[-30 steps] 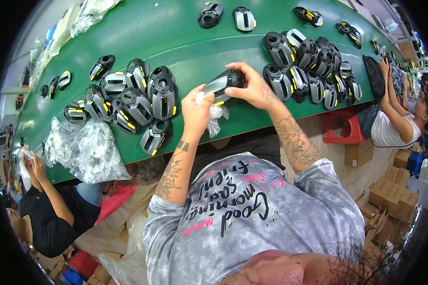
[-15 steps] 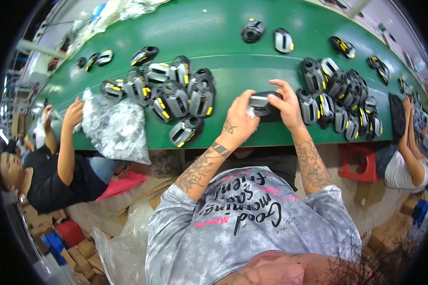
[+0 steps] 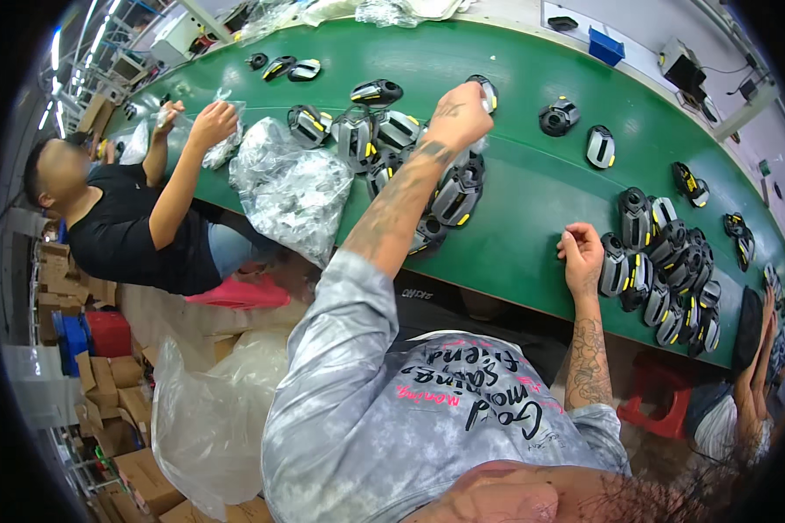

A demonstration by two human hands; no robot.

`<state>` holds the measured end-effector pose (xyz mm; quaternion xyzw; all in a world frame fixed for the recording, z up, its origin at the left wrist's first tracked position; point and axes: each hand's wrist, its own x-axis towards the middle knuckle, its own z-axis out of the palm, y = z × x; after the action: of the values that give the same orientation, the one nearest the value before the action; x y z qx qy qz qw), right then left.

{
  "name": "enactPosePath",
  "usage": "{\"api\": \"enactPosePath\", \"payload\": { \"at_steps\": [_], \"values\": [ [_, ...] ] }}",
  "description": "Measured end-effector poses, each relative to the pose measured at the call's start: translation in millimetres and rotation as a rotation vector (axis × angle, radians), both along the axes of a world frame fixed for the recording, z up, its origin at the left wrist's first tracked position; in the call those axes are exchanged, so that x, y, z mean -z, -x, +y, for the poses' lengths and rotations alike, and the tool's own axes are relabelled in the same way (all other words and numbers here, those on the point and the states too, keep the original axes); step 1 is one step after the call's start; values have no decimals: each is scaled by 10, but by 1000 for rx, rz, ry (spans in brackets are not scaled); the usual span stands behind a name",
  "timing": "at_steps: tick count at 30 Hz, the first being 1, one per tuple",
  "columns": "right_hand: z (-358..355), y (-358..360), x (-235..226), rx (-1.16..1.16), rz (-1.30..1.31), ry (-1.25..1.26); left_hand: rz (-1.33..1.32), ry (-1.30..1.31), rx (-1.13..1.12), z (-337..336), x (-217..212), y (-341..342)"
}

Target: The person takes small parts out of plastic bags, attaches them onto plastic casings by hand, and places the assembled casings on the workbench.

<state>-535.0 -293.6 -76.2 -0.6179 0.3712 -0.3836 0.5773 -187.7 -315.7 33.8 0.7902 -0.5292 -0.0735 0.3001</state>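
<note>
My left hand (image 3: 459,118) reaches out over the far part of the green work surface, its back toward me and its fingers bent. At its fingertips is an oval black-and-grey plastic unit (image 3: 488,91) with a yellow accent; the grip itself is mostly hidden behind the hand. Under and beside my left forearm lies a pile of similar units (image 3: 458,193). My right hand (image 3: 582,254) hovers by the near edge with fingers loosely curled and nothing visible in them. Just right of it sits another heap of these units (image 3: 669,253).
A clear plastic bag (image 3: 292,183) full of wrapped pieces lies left of the pile, beside a seated co-worker (image 3: 122,222). Single units (image 3: 600,146) are scattered farther back. A red stool (image 3: 658,397) stands below the right edge, and a blue bin (image 3: 605,46) beyond the far edge.
Both hands were together around one unit in front of me. They have parted: the left has moved forward with a unit at its fingers, the right has drawn toward the right heap. The view has turned.
</note>
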Motion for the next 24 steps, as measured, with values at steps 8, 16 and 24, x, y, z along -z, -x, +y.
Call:
{"api": "enactPosePath", "payload": {
  "at_steps": [8,16,24],
  "values": [
    [-5,15,55,45,144,163,14,211,-515,2495,-638,-1232],
    [177,-255,-219,9,542,555,-340,-434,-411,2874,-45,-2140],
    [211,-263,-188,-16,504,654,-328,-465,-510,2951,352,-2669]
  ]
}}
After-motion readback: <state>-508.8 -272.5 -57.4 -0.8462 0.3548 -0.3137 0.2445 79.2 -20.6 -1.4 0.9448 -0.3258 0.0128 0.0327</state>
